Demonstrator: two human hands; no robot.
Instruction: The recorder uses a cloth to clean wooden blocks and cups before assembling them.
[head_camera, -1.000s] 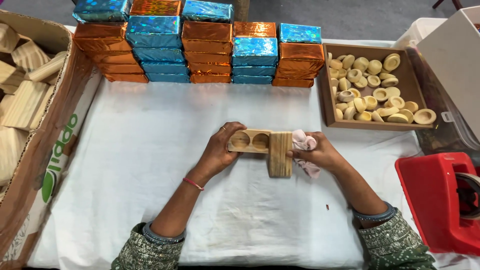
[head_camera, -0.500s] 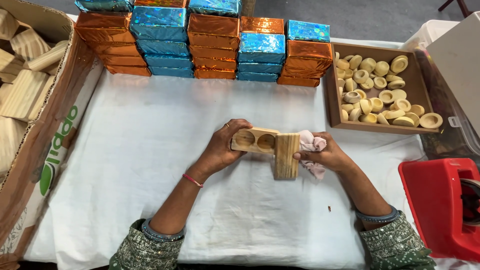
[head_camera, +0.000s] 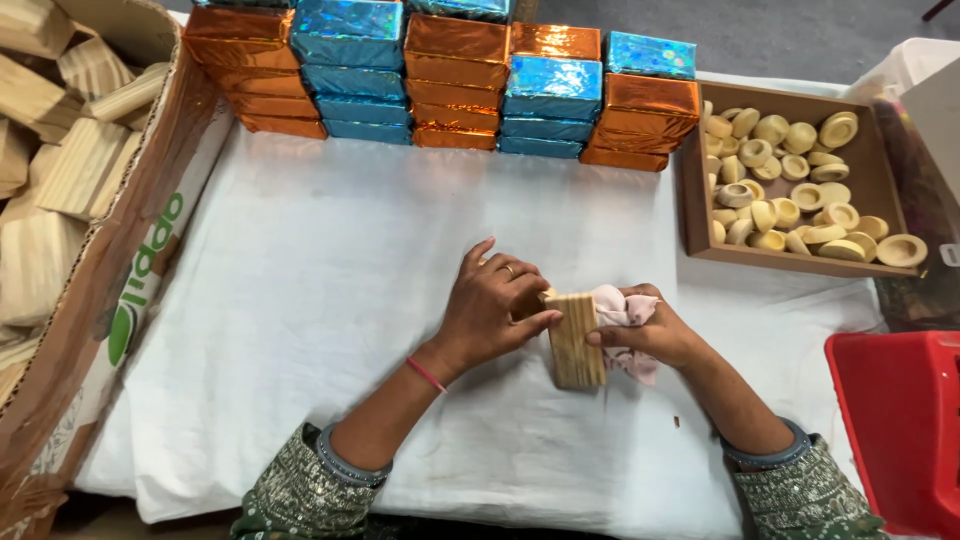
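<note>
One wooden block in my hands, one pink cloth, two hands. My left hand clasps the block's left side, fingers curled over its top end, thumb against the face. My right hand has its grip clenched around the bunched pink cloth and presses it against the block's right side. The block sits at mid tabletop, somewhat toward the near edge, held just above or on the sheet, I cannot tell which. Its long axis runs from near edge to far edge, ribbed light face up, top end pointing at the far edge.

Along the far edge: foil-wrapped boxes in about seven stacks, alternating orange and blue; exact box count unclear, upper ones cut off. Far right corner: one shallow brown tray with roughly thirty small round wooden cups, loosely piled. Left edge: one large cardboard carton holding many pale wooden blocks, at least eight visible. Near right corner: one red plastic item, partly out of view.

Surface: tabletop covered by a white sheet, slightly wrinkled. Grey floor shows beyond the far edge.
</note>
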